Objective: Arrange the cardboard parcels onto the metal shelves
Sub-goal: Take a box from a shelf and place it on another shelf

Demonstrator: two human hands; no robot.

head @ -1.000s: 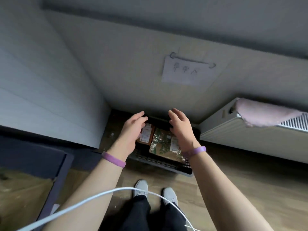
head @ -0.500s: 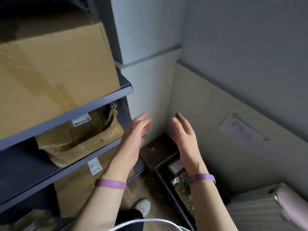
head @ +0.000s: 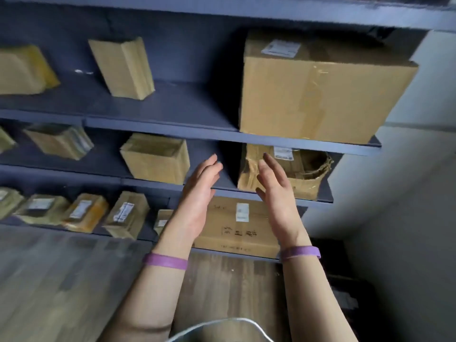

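Open gap on the middle shelf [head: 209,186] between the small box [head: 155,159] and the crumpled box [head: 283,174], wide bare stretch on the upper shelf [head: 172,107] left of the large box [head: 318,90]

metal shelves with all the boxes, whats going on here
A person stands at the metal shelves, which already carry many cardboard parcels. Both hands are empty. The left hand and right hand are raised and open, palms facing each other, in front of the middle shelf, roughly between a small box and a crumpled box.
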